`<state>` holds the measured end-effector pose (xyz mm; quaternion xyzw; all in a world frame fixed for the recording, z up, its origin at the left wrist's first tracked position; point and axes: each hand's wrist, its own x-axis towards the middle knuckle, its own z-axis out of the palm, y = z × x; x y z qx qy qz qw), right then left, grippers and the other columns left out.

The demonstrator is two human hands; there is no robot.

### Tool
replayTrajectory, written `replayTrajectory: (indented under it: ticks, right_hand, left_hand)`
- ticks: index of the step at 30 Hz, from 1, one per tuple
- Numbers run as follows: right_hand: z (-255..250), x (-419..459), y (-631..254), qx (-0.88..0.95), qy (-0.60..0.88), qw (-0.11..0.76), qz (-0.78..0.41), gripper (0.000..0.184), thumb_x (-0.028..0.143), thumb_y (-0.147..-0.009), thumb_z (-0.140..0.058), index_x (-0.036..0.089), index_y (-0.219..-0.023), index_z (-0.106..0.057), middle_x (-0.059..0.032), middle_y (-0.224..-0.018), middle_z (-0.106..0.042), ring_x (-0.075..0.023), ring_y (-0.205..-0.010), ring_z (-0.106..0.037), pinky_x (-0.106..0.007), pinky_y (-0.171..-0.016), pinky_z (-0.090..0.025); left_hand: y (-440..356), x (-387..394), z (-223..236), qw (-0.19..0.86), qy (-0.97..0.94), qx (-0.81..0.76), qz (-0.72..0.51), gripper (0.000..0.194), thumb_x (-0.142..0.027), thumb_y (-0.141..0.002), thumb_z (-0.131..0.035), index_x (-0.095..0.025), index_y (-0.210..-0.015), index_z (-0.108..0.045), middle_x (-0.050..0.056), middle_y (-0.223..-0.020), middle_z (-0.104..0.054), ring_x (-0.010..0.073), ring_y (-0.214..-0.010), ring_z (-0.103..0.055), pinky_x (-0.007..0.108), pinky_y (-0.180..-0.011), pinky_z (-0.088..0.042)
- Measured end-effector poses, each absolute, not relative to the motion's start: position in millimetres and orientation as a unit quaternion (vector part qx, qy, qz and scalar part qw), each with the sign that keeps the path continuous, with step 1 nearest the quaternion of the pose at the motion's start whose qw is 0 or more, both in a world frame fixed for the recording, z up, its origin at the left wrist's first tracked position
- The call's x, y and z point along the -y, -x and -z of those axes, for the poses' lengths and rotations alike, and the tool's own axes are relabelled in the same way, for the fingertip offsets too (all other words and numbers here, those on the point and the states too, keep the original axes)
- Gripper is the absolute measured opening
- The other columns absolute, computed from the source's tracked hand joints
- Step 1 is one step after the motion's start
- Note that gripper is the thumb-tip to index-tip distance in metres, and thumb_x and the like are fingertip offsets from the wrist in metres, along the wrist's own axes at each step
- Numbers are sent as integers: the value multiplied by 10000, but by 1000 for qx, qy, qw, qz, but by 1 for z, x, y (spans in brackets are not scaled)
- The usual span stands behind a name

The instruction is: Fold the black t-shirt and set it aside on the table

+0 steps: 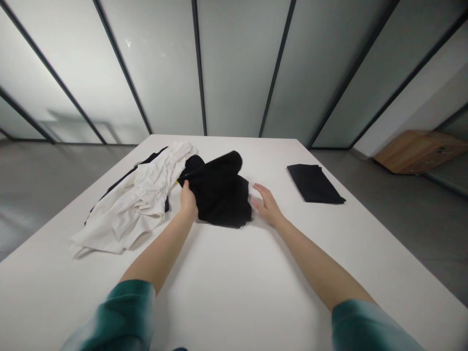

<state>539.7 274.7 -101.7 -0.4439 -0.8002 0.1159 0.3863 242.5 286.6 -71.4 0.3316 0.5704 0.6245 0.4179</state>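
A crumpled black garment (219, 192) lies in the middle of the white table (237, 273). My left hand (187, 199) grips its left edge with the fingers closed on the cloth. My right hand (266, 204) rests just to the garment's right, fingers stretched out and flat, touching or nearly touching its edge. Both forearms are bare, with green sleeves near the camera.
A pile of white clothes (135, 202) lies at the left, over some dark fabric. A folded black garment (314, 183) sits at the right of the table. Grey floor surrounds the table, glass panels stand behind, and a wooden cabinet (417, 151) is far right.
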Motion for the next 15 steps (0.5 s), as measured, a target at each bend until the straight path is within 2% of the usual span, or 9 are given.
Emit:
replayTrajectory:
  ticks: [2,4,6,8,10,12,15]
  right_hand:
    - [103,-274,-538,835,443,301,-125,595,536,-916,-539,227,-1423,-508,-157,-1513,-441,-315,-1402,-391,-549,-1140,-322]
    - [103,-273,-533,858,442,230,-125,617,497,-889,-595,235,-1440,-503,-145,-1564,-377,-331,-1433,-347,-555,-1142,-312]
    - [102,-270,-527,865,446,196,-121,641,439,-882,-610,230,-1471,-469,-145,-1594,-321,-332,-1449,-323,-548,-1143,-310]
    - [99,-266,-521,867,449,181,-118,608,379,-892,-595,224,-1468,-477,-151,-1586,-336,-323,-1439,-346,-540,-1138,-317]
    - [93,-260,-515,873,442,173,-115,527,337,-894,-591,210,-1404,-554,-163,-1530,-426,-319,-1400,-405,-531,-1123,-335]
    - [84,-251,-509,887,413,172,-113,439,317,-877,-616,198,-1299,-641,-162,-1429,-542,-312,-1320,-491,-511,-1088,-371]
    - [71,-236,-496,917,327,175,-149,329,277,-873,-621,198,-1183,-701,-113,-1178,-699,-262,-1105,-617,-437,-984,-442]
  left_hand:
    - [-226,-290,69,280,-288,-637,-658,558,-391,-914,-420,-170,-1425,-452,120,-1396,-581,260,-1366,-481,439,-1143,-386]
    - [-213,-288,64,137,-312,-676,-653,667,-284,-835,-531,-123,-1463,-375,161,-1529,-425,272,-1468,-317,455,-1215,-247]
    - [-211,-282,59,33,-409,-670,-619,682,-247,-798,-573,-96,-1439,-396,187,-1560,-355,290,-1498,-231,464,-1236,-167]
    - [-223,-276,57,22,-544,-638,-545,530,-279,-831,-558,-123,-1337,-517,180,-1463,-482,300,-1435,-358,461,-1209,-235]
    - [-243,-269,60,76,-673,-603,-421,400,-367,-872,-543,-167,-1211,-614,153,-1273,-634,307,-1274,-536,458,-1137,-349]
    - [-265,-264,65,110,-744,-581,-311,447,-496,-881,-542,-184,-1187,-635,145,-1204,-674,326,-1190,-585,472,-1081,-396]
    - [-285,-257,73,97,-769,-580,-250,648,-633,-856,-538,-161,-1298,-580,175,-1289,-628,351,-1234,-546,473,-1078,-387]
